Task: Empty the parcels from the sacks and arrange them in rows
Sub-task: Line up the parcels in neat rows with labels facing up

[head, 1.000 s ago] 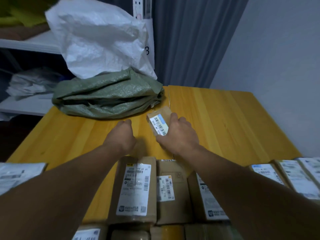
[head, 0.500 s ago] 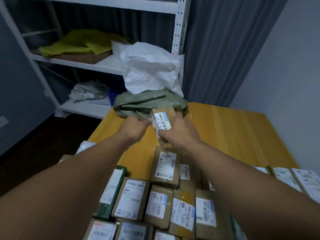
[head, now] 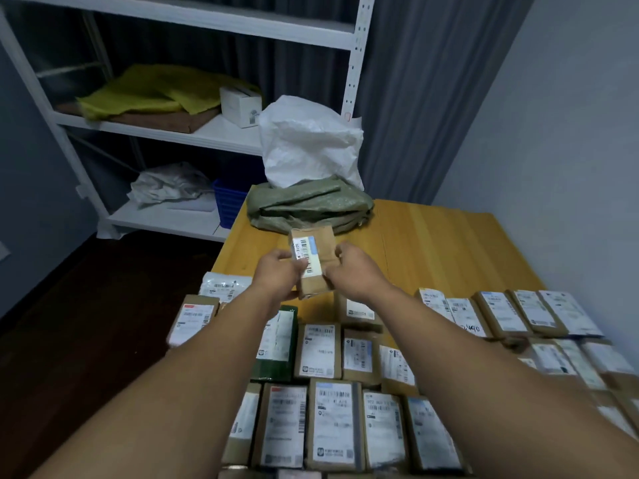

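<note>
The single head-worn camera is looking forward and down from close above the table [head: 432, 236], taking in both forearms and the shelf [head: 207, 133] beyond.

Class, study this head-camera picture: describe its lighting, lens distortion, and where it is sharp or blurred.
Head view: light is dim and bluish; the wide lens slants the white shelf post and swells the near forearms; the barcode on the small parcel held by the left hand and right hand is fairly sharp, while the parcels at the right edge smear.
</note>
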`<action>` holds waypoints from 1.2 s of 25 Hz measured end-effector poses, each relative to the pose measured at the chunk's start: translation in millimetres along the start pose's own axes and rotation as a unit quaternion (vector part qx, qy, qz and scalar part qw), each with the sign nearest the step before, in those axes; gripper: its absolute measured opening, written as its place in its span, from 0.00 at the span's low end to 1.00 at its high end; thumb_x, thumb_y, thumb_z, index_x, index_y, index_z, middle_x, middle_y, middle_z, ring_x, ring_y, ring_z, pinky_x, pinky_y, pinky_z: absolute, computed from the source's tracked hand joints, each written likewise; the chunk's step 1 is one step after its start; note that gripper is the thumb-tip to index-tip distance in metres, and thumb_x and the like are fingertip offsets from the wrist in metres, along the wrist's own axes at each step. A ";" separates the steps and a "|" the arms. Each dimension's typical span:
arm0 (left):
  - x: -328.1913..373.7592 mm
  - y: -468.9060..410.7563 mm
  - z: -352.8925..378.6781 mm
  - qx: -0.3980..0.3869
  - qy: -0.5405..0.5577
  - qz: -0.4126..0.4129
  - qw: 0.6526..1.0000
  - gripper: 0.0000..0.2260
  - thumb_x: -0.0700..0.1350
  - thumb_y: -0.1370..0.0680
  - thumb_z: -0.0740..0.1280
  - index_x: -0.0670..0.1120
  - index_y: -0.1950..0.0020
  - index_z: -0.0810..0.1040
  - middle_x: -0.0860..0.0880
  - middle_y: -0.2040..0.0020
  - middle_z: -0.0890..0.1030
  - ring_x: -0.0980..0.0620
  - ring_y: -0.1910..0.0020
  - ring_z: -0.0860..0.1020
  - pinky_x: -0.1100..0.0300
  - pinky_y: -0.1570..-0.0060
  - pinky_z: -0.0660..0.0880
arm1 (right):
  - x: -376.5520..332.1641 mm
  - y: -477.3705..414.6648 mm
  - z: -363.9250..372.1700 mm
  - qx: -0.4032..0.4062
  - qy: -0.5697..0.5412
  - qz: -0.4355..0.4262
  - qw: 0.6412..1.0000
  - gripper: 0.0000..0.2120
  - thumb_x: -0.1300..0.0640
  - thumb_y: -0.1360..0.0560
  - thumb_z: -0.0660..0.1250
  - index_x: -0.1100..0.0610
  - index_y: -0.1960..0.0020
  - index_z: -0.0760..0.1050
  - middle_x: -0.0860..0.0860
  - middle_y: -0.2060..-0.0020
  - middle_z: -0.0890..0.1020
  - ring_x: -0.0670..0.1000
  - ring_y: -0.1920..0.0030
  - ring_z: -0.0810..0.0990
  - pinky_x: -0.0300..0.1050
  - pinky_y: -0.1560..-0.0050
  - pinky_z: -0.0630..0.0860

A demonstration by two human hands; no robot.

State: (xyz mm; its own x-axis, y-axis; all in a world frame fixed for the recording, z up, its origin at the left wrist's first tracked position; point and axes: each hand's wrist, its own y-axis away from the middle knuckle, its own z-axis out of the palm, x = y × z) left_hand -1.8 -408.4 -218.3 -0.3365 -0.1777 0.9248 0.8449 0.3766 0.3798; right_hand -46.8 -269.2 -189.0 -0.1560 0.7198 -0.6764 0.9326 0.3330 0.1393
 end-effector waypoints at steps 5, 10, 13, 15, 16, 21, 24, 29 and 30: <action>-12.4 -4.8 -15.4 -0.034 -0.031 -0.021 0.999 0.10 0.40 0.19 0.65 0.49 0.39 0.72 0.42 0.47 0.83 0.43 0.52 0.83 0.45 0.52 0.81 | 6.9 16.8 16.9 -0.015 -0.006 0.041 0.999 0.20 0.70 0.25 0.58 0.59 0.36 0.75 0.56 0.44 0.80 0.58 0.44 0.78 0.52 0.44 0.78; -31.3 -37.1 -6.8 -0.038 -0.055 -0.041 0.997 0.15 0.36 0.21 0.66 0.47 0.35 0.74 0.43 0.44 0.83 0.47 0.54 0.82 0.53 0.60 0.80 | 36.8 -5.7 33.4 -0.016 -0.047 0.078 0.996 0.24 0.72 0.24 0.56 0.57 0.32 0.75 0.54 0.39 0.78 0.57 0.39 0.77 0.50 0.40 0.76; -53.9 -66.8 2.9 -0.017 -0.081 -0.065 0.994 0.20 0.37 0.22 0.69 0.44 0.31 0.72 0.42 0.42 0.82 0.45 0.52 0.82 0.55 0.60 0.79 | 65.6 -26.0 50.5 -0.042 -0.084 0.116 0.989 0.23 0.72 0.24 0.56 0.55 0.35 0.74 0.54 0.45 0.78 0.58 0.49 0.81 0.48 0.55 0.77; -65.8 -89.7 11.5 -0.001 -0.100 -0.090 0.991 0.22 0.38 0.23 0.70 0.45 0.31 0.72 0.42 0.41 0.82 0.42 0.48 0.82 0.48 0.51 0.82 | 83.4 -46.0 60.8 -0.061 -0.104 0.143 0.982 0.20 0.71 0.24 0.56 0.55 0.38 0.73 0.54 0.50 0.80 0.55 0.56 0.80 0.45 0.62 0.74; -73.0 -103.6 16.4 0.006 -0.106 -0.098 0.990 0.21 0.39 0.23 0.70 0.45 0.31 0.71 0.42 0.41 0.82 0.41 0.47 0.82 0.45 0.48 0.81 | 92.6 -57.9 66.5 -0.068 -0.109 0.147 0.981 0.20 0.71 0.24 0.56 0.55 0.38 0.74 0.55 0.52 0.81 0.53 0.59 0.79 0.43 0.65 0.73; -103.5 -153.3 29.9 0.055 -0.174 -0.111 0.977 0.18 0.42 0.24 0.72 0.43 0.35 0.74 0.42 0.41 0.81 0.41 0.46 0.81 0.45 0.44 0.80 | 131.3 -92.6 89.8 -0.073 -0.137 0.153 0.976 0.23 0.72 0.24 0.56 0.56 0.32 0.70 0.56 0.42 0.81 0.53 0.54 0.81 0.49 0.60 0.79; -119.5 -168.1 40.3 0.061 -0.226 -0.111 0.966 0.17 0.44 0.25 0.73 0.42 0.38 0.76 0.42 0.42 0.82 0.40 0.46 0.81 0.46 0.45 0.79 | 156.4 -100.3 88.2 -0.037 -0.071 0.148 0.986 0.23 0.71 0.23 0.55 0.60 0.31 0.71 0.57 0.37 0.77 0.53 0.50 0.78 0.43 0.56 0.73; -129.2 -175.2 57.7 0.047 -0.355 -0.107 0.927 0.16 0.45 0.22 0.70 0.39 0.37 0.75 0.41 0.41 0.80 0.40 0.42 0.78 0.55 0.48 0.74 | 172.3 -113.8 93.6 -0.082 0.098 0.086 0.988 0.20 0.65 0.28 0.55 0.62 0.39 0.76 0.60 0.40 0.77 0.64 0.35 0.72 0.56 0.37 0.72; -131.9 -177.8 60.3 0.046 -0.375 -0.102 0.920 0.15 0.45 0.22 0.70 0.40 0.38 0.76 0.42 0.41 0.81 0.40 0.42 0.78 0.54 0.48 0.75 | 176.6 -115.4 95.7 -0.114 0.149 0.077 0.979 0.21 0.62 0.28 0.55 0.60 0.38 0.74 0.60 0.36 0.74 0.65 0.31 0.68 0.59 0.32 0.68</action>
State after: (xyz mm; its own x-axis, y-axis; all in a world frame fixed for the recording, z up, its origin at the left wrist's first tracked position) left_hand -132.7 -397.0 -406.4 -0.7051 0.4112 0.5777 0.7058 0.4855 0.5159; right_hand -150.8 -238.9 -393.7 -0.1387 0.9066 -0.3986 0.8613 0.3090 0.4032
